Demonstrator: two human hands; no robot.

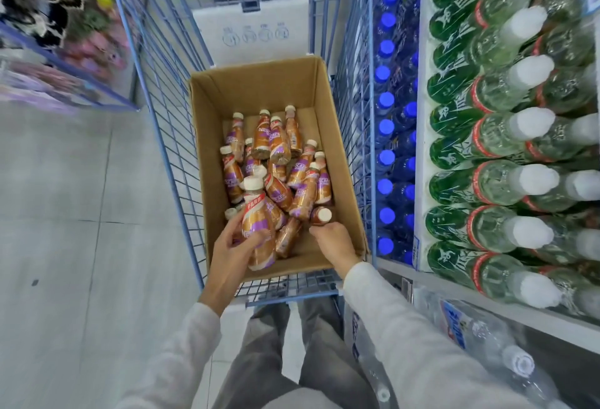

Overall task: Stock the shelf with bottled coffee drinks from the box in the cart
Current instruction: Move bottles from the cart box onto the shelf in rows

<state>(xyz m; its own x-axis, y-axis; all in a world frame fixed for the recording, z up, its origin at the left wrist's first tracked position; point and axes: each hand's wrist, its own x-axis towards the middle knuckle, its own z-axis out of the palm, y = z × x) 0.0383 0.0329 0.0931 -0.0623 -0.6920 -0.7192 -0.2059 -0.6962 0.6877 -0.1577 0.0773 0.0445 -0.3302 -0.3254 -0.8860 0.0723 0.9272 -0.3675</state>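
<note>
An open cardboard box (328, 135) sits in a blue wire cart (168, 135). Several brown and purple coffee bottles (279, 145) with white caps lie jumbled in it. My left hand (232, 246) grips one coffee bottle (258, 230) by its body, lifted above the pile at the box's near end. My right hand (334, 243) reaches into the near right corner and its fingers curl round another bottle (321, 216) just below the white cap.
On the right a shelf (422, 90) holds rows of green-labelled bottles (506, 135) with white caps and blue-capped bottles (386, 129) lower down. Clear water bottles (480, 340) lie at the lower right. Tiled floor (81, 213) lies to the left, with blurred goods beyond.
</note>
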